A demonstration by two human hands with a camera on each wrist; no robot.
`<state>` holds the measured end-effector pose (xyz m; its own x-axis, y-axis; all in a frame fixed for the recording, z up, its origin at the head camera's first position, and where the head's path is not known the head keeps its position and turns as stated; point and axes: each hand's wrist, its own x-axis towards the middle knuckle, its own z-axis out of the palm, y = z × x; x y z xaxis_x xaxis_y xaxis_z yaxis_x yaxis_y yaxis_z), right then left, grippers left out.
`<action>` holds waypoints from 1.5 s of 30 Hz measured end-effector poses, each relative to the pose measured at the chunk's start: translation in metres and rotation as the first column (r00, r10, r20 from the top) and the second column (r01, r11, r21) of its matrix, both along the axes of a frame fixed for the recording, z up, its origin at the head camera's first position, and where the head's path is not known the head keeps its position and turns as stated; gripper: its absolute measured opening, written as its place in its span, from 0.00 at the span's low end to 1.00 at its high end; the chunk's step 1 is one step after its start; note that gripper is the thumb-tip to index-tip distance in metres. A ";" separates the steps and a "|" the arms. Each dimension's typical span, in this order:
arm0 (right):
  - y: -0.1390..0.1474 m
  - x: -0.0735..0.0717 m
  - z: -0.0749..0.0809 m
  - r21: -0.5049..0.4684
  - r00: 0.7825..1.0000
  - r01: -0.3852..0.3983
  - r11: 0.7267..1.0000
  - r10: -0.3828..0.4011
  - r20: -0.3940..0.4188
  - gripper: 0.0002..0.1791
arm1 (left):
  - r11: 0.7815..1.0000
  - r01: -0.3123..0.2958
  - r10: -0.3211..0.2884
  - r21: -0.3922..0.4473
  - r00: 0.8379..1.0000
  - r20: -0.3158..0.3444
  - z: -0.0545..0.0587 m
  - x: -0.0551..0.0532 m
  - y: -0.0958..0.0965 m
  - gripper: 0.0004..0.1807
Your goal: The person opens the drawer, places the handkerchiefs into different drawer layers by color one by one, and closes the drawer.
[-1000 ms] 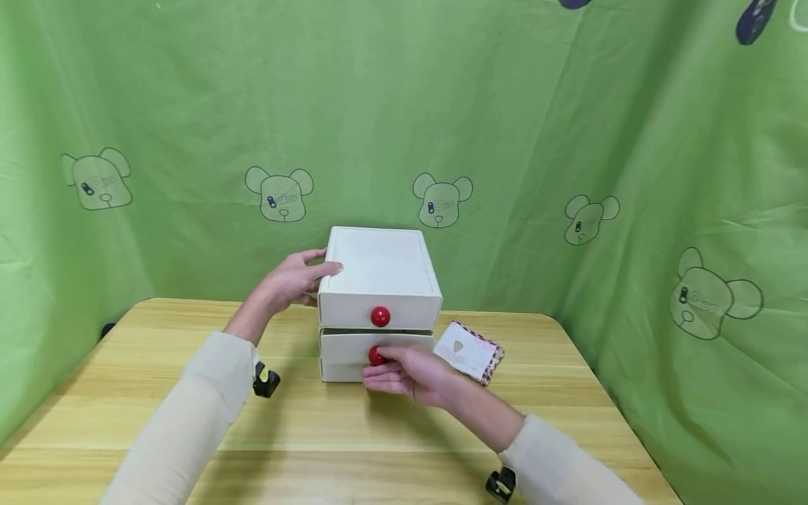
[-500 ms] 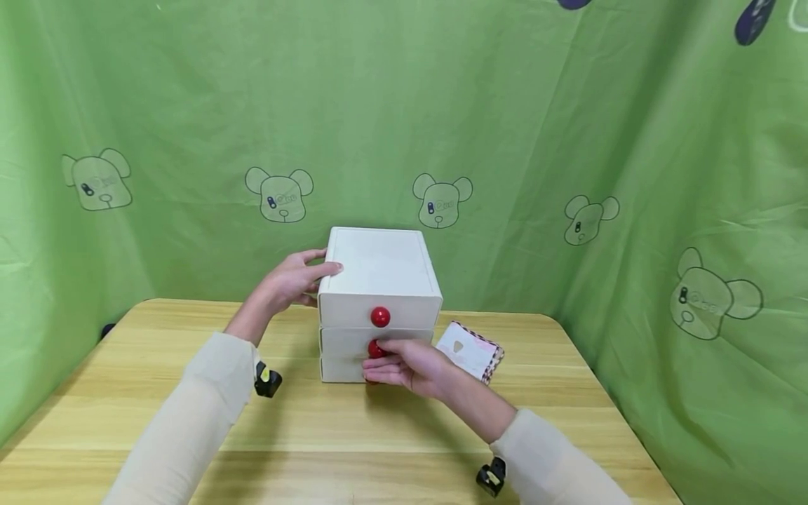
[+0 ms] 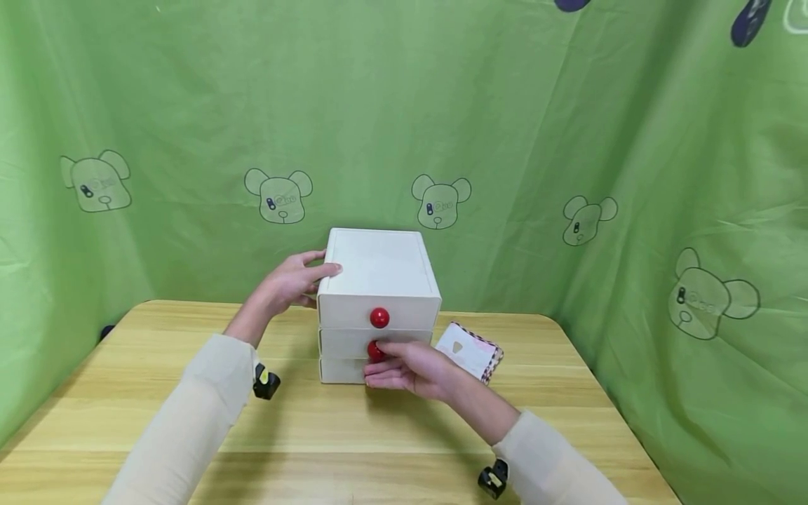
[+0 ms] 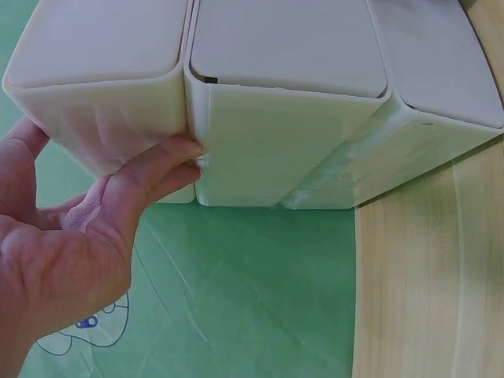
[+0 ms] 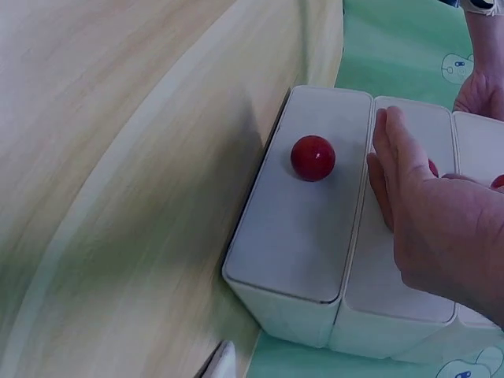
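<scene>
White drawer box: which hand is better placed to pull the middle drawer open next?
Probably the right hand: it's at the red knob of the middle drawer. The left hand rests against the white drawer box, better for steadying it.

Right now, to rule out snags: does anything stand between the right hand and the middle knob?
Nothing visible does: the right hand is at the middle knob, its thumb against it.

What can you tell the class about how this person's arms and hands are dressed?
A plain cream cloth left sleeve and matching right sleeve stop short of the hands. A small black boxy device with a yellowish mark shows beside each sleeve. The left hand and right hand wear no gloves.
</scene>
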<state>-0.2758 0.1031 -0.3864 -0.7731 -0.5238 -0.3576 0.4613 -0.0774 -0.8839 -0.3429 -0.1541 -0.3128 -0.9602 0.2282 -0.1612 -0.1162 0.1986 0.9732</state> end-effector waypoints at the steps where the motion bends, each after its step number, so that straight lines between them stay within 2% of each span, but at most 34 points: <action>1: 0.002 0.000 -0.001 0.006 1.000 -0.015 1.000 0.015 -0.004 0.25 | 1.000 -0.001 0.001 0.000 1.000 -0.003 0.000 0.000 0.000 0.47; 5: 0.008 -0.001 -0.007 0.033 0.997 -0.078 0.996 0.078 -0.017 0.27 | 1.000 -0.011 0.011 0.001 1.000 -0.009 -0.001 0.001 -0.001 0.47; 8: 0.013 0.000 -0.012 0.053 0.995 -0.097 0.994 0.098 -0.025 0.26 | 1.000 -0.023 0.023 0.006 1.000 -0.008 -0.001 0.002 -0.001 0.47; 15: 0.019 0.000 -0.029 0.054 0.999 -0.047 0.997 0.047 0.000 0.25 | 1.000 -0.017 0.017 0.006 1.000 -0.010 0.000 0.001 -0.001 0.47; 22: 0.016 0.001 -0.043 0.042 0.998 -0.058 0.997 0.057 0.026 0.26 | 1.000 -0.017 0.017 0.001 1.000 -0.014 0.000 0.001 -0.001 0.47; 33: -0.006 0.001 -0.055 0.013 0.991 0.093 0.996 -0.093 0.098 0.25 | 1.000 -0.007 0.007 0.007 1.000 -0.014 -0.002 0.001 0.001 0.46; 45: -0.015 -0.002 -0.060 0.040 0.989 0.132 0.990 -0.134 0.063 0.21 | 1.000 -0.021 0.021 0.005 1.000 -0.006 0.000 0.001 -0.001 0.47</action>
<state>-0.2780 0.0885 -0.4468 -0.8094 -0.4039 -0.4262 0.5057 -0.1107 -0.8556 -0.3419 -0.1551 -0.3133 -0.9657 0.2092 -0.1539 -0.1140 0.1909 0.9750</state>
